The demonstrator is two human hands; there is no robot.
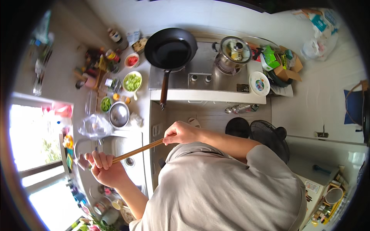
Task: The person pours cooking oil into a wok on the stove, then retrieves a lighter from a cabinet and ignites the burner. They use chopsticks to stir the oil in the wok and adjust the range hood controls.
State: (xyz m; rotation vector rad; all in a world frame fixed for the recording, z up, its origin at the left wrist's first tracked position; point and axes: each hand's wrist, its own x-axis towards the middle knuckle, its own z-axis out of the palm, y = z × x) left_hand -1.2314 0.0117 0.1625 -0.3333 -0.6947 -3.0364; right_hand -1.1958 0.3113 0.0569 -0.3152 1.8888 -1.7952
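Note:
A pair of wooden chopsticks (138,150) slants between my two hands, in front of my body. My left hand (108,171) is closed around the far-left end, over the steel sink (121,147) and close to the faucet (76,147). The other end is pinched in the fingers of my right hand (182,132), just outside the counter edge. A black wok (170,49) with a wooden handle (164,89) sits on the left of the gas stove (199,63). On the right burner stands a steel pot (229,59) under a glass lid, its contents partly visible.
Left of the stove are a bowl of chopped green vegetable (133,82), a bowl of red pieces (132,60), a smaller green-filled bowl (106,104) and a steel bowl (119,115). A plate (259,83) lies right of the stove. A black fan (270,138) stands beside my right arm.

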